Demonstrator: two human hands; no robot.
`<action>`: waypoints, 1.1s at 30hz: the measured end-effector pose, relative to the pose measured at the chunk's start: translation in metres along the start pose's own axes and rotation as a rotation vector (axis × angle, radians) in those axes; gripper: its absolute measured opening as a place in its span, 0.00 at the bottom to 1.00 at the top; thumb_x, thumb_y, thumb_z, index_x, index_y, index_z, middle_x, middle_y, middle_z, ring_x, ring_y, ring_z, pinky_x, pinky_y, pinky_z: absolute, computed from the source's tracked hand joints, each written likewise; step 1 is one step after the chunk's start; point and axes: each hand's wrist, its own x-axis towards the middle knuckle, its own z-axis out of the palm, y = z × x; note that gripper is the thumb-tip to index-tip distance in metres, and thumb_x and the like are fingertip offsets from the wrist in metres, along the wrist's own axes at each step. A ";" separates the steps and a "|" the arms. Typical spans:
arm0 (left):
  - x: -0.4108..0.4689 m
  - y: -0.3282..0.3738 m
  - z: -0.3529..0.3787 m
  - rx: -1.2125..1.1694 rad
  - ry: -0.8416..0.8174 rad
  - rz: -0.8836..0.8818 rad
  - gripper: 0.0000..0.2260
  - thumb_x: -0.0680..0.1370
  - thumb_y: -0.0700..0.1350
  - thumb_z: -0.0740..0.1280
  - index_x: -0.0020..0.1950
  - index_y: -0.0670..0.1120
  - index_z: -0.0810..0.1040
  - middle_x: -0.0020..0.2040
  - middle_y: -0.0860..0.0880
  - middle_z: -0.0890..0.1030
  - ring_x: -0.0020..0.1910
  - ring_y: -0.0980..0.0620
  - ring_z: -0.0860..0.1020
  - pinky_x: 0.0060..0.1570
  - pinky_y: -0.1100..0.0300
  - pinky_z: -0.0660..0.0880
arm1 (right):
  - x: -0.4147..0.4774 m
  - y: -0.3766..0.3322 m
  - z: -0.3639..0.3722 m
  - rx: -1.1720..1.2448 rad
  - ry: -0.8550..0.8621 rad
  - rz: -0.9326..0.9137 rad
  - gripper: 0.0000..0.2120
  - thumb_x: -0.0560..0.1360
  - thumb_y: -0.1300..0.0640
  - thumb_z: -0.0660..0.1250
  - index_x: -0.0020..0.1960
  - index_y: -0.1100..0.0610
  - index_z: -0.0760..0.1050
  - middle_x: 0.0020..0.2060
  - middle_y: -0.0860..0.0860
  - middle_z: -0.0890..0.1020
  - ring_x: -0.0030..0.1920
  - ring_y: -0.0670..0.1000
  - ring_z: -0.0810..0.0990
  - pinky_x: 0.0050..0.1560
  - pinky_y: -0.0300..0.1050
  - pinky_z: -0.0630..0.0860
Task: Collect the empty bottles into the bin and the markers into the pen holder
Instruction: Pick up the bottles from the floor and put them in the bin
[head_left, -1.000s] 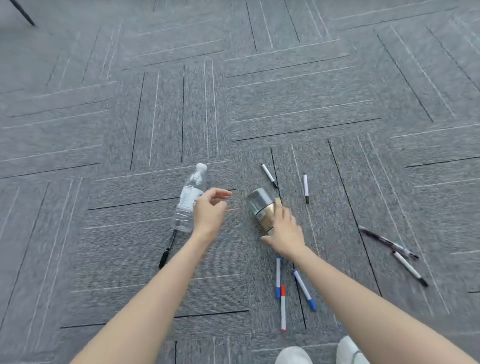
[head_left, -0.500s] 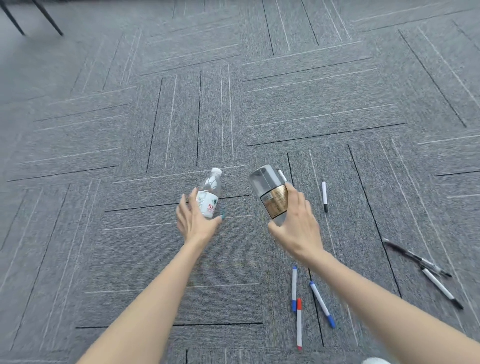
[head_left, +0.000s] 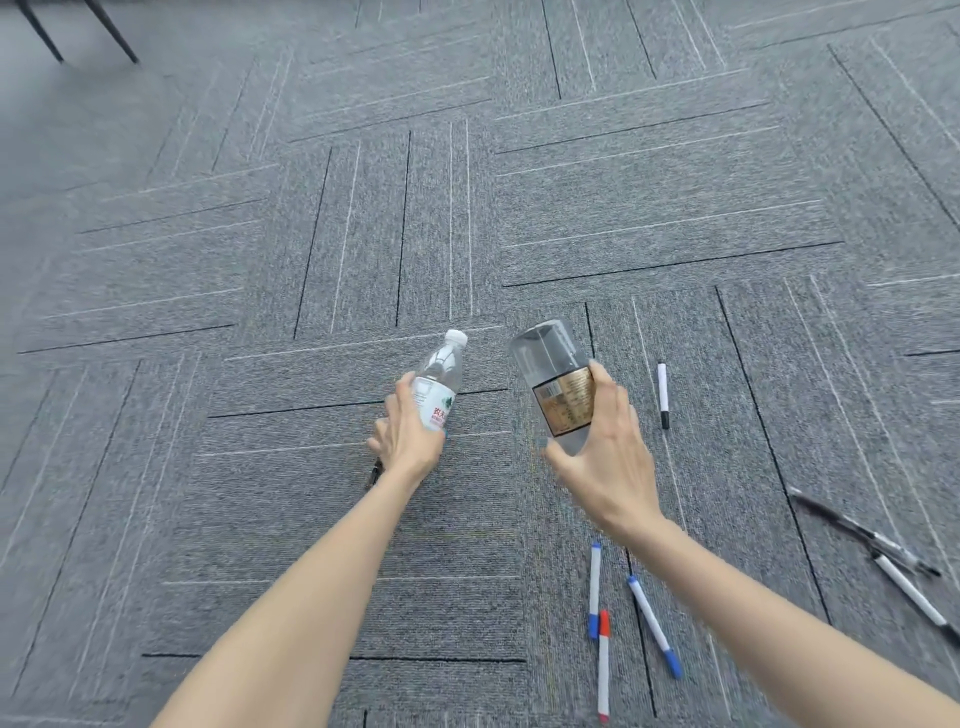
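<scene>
- Head view: grey carpet (head_left: 311, 260); no bin or pen holder shows.
- Right hand (head_left: 602, 467) has its fingers curled round the wide clear bottle (head_left: 558, 384), off the floor.
- Left hand (head_left: 408, 441) grips the small water bottle (head_left: 441, 374).
- Markers (head_left: 653, 626) lie loose on the carpet.
- Step in hand: collecting bottles. The next move calls for finding the bin.

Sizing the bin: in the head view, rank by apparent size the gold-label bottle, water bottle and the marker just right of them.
1. gold-label bottle
2. water bottle
3. marker
Bottles may be nearer the camera.
</scene>
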 end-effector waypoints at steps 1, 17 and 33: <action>-0.005 0.005 0.001 -0.003 0.002 0.032 0.37 0.72 0.41 0.68 0.74 0.58 0.53 0.70 0.48 0.66 0.62 0.41 0.69 0.63 0.45 0.63 | 0.000 0.001 -0.003 -0.002 0.006 0.007 0.44 0.70 0.49 0.70 0.77 0.50 0.48 0.62 0.51 0.70 0.58 0.51 0.71 0.55 0.54 0.76; -0.127 0.171 -0.122 -0.393 -0.202 0.431 0.39 0.69 0.42 0.73 0.72 0.62 0.55 0.70 0.54 0.67 0.68 0.46 0.68 0.67 0.37 0.62 | -0.019 -0.063 -0.204 -0.002 0.250 0.136 0.44 0.69 0.52 0.72 0.76 0.50 0.49 0.71 0.53 0.66 0.68 0.56 0.68 0.60 0.57 0.71; -0.326 0.293 -0.282 -0.553 -0.330 0.698 0.39 0.70 0.41 0.73 0.74 0.59 0.56 0.75 0.52 0.62 0.70 0.42 0.66 0.68 0.36 0.64 | -0.144 -0.162 -0.428 0.040 0.547 0.158 0.37 0.69 0.52 0.74 0.68 0.51 0.55 0.62 0.51 0.72 0.58 0.55 0.73 0.44 0.49 0.74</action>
